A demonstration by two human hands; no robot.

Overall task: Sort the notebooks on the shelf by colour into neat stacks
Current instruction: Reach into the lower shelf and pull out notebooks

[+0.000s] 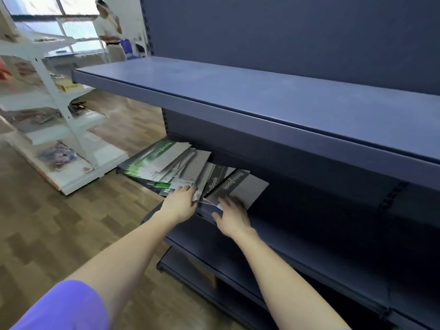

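Observation:
A loose pile of green notebooks (154, 156) and grey-white covers (190, 163) lies fanned on the second blue shelf (297, 225), at its left end. To their right lie two dark grey notebooks (232, 184), one partly under the other. My left hand (181, 202) rests on the near edge of the fanned pile, its fingers on a pale cover. Blurred with its fingers spread, my right hand (229, 216) lies flat on the near corner of the front dark grey notebook. The upper shelf hides the back of the pile.
The bare upper blue shelf (262, 98) overhangs the notebooks. Lower blue shelves (214, 258) sit below. A white rack (59, 139) with assorted goods stands on the wooden floor at the left. A person (109, 29) stands far back by the window.

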